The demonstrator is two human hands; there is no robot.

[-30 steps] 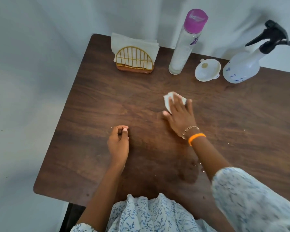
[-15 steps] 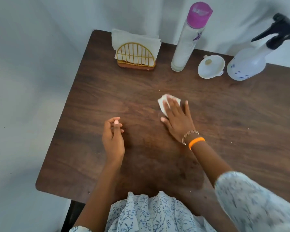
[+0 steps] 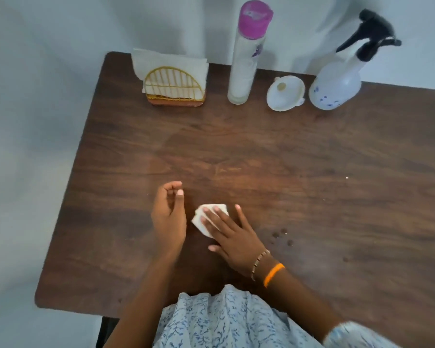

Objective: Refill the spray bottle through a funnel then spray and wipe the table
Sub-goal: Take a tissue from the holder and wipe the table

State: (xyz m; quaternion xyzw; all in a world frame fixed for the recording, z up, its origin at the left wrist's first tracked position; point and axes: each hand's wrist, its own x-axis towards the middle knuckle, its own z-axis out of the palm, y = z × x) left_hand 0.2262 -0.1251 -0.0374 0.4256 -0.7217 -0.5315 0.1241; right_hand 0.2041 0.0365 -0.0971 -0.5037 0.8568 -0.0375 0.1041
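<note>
Wooden table (image 3: 286,151), right hand (image 3: 232,237) flat on tissue (image 3: 206,221), left hand (image 3: 167,217) loosely curled

One head-worn camera looks forward and steeply down from above the near edge of the table (image 3: 312,156), close enough that the person's arms fill the lower frame. The far edge and the wall (image 3: 48,46) lie at the top.

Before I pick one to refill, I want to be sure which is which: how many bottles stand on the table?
2. A tall bottle with a pink cap stands at the far edge, right of the napkin holder. The spray bottle stands at the far right, beside the funnel. None seems hidden.
</note>
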